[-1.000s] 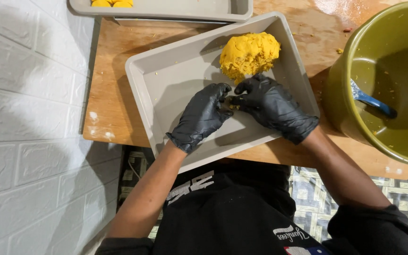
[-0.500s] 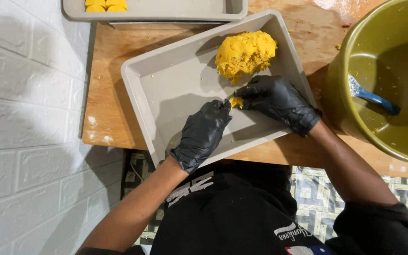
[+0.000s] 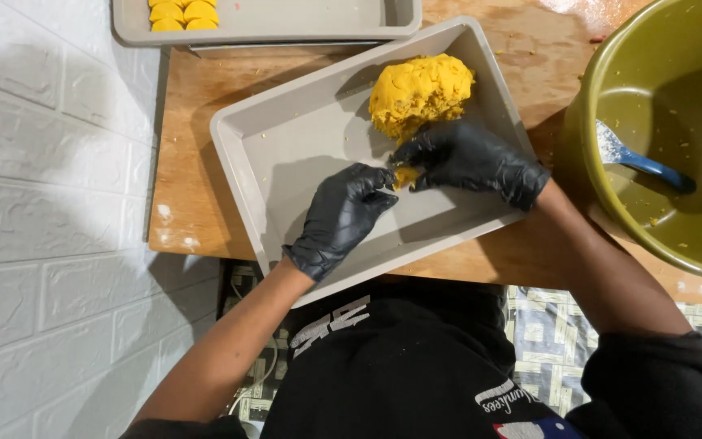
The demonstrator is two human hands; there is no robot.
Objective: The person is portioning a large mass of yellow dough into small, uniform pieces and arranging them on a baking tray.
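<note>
Small dough piece point(image 3: 405, 176) — too lumpy for any long axis — in pinch between left hand point(image 3: 343, 218) and right hand point(image 3: 466, 158).

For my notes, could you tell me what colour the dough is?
The dough is bright yellow-orange, seen in the head view, in the grey tray.

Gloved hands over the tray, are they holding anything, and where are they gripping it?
A small piece of yellow dough, pinched at its sides between the fingertips of the left hand and right hand.
</note>
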